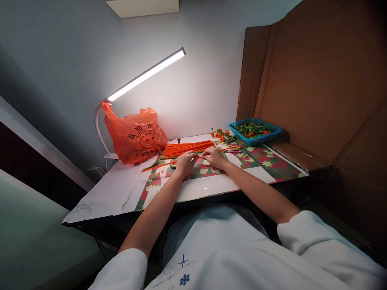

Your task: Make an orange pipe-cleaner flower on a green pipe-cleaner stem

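My left hand (185, 164) and my right hand (214, 156) are close together over the middle of the table, fingertips pinched and almost meeting. Between them shows a short bit of orange pipe cleaner, which both seem to grip. One orange strand (157, 166) sticks out left of my left hand, and another orange length (232, 148) shows beyond my right hand. Just behind the hands lies a bundle of orange pipe cleaners (187, 148), side by side. A green ring-shaped roll (173, 164) is partly hidden by my left hand. A green fuzzy piece (152, 164) lies farther left.
An orange plastic bag (136, 137) stands at the back left beside a lit desk lamp (146, 75). Orange flower heads (220, 134) lie near a blue basket (256, 140) of green and orange pieces. Cardboard (308, 92) walls the right side. The table's front edge is close to my lap.
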Motion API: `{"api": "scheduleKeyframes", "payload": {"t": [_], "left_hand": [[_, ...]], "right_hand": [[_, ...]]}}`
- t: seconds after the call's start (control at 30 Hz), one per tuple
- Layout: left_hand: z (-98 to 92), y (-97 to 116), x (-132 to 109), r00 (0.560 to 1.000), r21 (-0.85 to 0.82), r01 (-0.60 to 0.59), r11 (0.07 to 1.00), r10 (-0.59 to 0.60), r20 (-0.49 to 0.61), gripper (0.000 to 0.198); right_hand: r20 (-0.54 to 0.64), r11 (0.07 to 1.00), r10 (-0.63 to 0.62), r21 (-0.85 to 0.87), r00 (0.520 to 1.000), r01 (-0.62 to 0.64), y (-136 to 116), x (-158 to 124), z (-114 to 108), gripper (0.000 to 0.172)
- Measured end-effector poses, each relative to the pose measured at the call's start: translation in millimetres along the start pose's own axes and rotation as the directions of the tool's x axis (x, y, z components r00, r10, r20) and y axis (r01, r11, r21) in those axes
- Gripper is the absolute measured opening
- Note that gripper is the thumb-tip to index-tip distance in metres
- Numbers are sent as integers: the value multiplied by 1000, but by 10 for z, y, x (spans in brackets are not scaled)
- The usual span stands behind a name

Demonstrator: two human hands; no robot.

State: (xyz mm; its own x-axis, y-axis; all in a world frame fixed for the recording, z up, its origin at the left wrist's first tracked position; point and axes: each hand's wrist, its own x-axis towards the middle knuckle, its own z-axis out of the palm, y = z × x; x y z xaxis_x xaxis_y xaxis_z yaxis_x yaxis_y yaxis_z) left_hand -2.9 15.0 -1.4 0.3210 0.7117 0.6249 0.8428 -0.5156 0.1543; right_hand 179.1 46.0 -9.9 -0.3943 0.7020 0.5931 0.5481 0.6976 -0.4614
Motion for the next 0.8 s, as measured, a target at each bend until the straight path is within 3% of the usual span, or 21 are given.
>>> {"api": "scheduleKeyframes", "payload": {"t": [0.1, 0.2, 0.27, 0.33, 0.4, 0.53, 0.67, 0.8], "left_hand": [[-10, -2, 16, 991, -89, 113, 990, -106, 76, 15], [-28, -42, 27, 967, -281, 223, 933, -175, 186, 19], [-33, -74, 27, 955, -394, 258, 882, -170, 244, 24], [-26, -96, 20, 958, -441, 255, 861, -163, 236, 24], [-11, -103, 8, 975, -422, 204, 883, -143, 172, 20], [-5, -84, -19, 997, -270, 9, 963, 12, 77, 16], [-49, -61, -30, 994, -146, -92, 985, 100, 52, 19], [-69, -70, -21, 980, -89, -181, 979, 188, 70, 23]], "right_hand": [[15, 983, -97, -156, 995, 98, -42, -3, -28, 8], [38, 947, -162, -275, 986, 166, -109, -1, -49, 14], [44, 941, -166, -291, 985, 172, -134, 0, -52, 16], [29, 959, -128, -252, 991, 131, -125, -1, -47, 13], [20, 984, -58, -165, 998, 61, -86, -2, -41, 8], [60, 995, 70, 64, 996, -74, -2, 1, -35, 7], [173, 930, 207, 270, 963, -248, 10, 12, -46, 16], [246, 861, 273, 368, 930, -350, 9, 27, -82, 18]]}}
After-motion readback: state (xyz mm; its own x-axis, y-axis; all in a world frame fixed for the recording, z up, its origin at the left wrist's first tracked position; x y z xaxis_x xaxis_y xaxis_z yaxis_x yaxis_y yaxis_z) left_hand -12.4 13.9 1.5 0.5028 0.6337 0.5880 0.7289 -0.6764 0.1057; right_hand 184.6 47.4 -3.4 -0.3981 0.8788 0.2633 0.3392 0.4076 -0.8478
